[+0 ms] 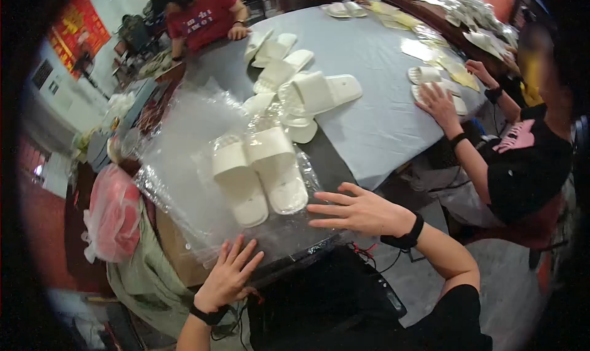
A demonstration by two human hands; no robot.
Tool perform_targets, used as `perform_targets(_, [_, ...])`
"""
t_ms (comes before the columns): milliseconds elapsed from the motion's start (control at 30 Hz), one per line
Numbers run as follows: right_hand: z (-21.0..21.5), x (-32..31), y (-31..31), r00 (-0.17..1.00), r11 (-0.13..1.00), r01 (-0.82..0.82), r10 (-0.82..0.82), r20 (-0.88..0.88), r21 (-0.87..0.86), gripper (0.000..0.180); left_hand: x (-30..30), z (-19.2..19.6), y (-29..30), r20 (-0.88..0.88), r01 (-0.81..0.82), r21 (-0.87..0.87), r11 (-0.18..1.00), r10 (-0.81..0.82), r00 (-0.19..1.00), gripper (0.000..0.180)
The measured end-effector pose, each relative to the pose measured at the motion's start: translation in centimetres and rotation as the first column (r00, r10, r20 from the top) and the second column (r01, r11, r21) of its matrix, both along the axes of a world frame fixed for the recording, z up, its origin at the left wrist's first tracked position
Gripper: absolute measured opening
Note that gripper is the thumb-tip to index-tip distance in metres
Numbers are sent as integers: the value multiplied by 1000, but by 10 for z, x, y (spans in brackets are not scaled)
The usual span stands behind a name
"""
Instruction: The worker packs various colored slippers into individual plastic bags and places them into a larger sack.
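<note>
A pair of white slide slippers lies side by side on clear plastic in front of me, the left slipper [240, 182] and the right slipper [278, 169], toes pointing away. Glossy clear film shows over the right one. My left hand [230, 268] rests with fingers spread on the near edge of the clear plastic bags [184, 130], just below the left slipper's heel. Close to the right slipper's heel, my right hand [362, 212] is stretched out with fingers apart and nothing in it. Beyond the pair is a heap of loose white slippers [301, 93].
A grey-blue cloth [375, 130] covers the table. On the right, a co-worker's hand [439, 108] touches white slippers beside yellowish sheets [458, 71]. A person in red [203, 19] leans at the far left. A pink plastic bag [114, 212] stands left of the table.
</note>
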State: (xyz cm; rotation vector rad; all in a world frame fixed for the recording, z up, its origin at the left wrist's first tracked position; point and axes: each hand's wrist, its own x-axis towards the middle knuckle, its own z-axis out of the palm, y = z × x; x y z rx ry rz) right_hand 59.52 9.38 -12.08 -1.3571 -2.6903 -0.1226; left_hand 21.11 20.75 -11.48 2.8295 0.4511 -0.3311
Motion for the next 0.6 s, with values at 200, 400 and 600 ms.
perform_targets(200, [-16, 11, 2, 946, 963, 20, -105, -308, -267, 41, -17, -25, 2, 386, -8, 37, 999, -7, 922, 64])
perform_targets(400, [-37, 3, 15, 574, 919, 218, -393, -719, -328, 22, -3, -14, 5, 560, -193, -463, 865, 454, 694, 18])
perform_targets(600, [-34, -19, 41, 281, 670, 599, -689, -668, -439, 28, 17, -27, 16, 441, -497, -590, 636, 770, 462, 20])
